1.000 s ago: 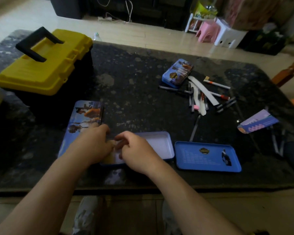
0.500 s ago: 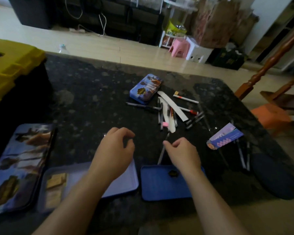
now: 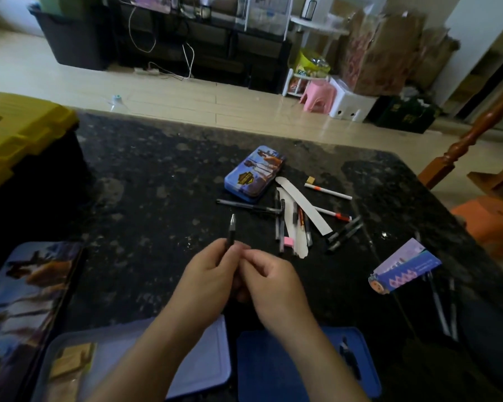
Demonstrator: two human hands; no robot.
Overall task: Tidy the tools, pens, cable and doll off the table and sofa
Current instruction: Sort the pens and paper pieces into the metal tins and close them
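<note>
Slim black plastic pen [image 3: 231,229] raised tip-up over the dark speckled stone table [image 3: 157,184], pinched in the fingertips of my left hand [image 3: 206,274], my right hand [image 3: 273,285] curled close against it, its own hold hidden, scattered pens [image 3: 344,231] and closed blue printed tin pencil case [image 3: 254,174] just beyond

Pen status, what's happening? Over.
Left grip pinches black pen. Right grip curled beside it, hold unclear. Pen pile waiting on table, nothing blocking.

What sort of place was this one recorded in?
Probably a home living room: a dark table strewn with pens, a dark cabinet with trailing cables across the tiled floor, and a small pink stool.
</note>
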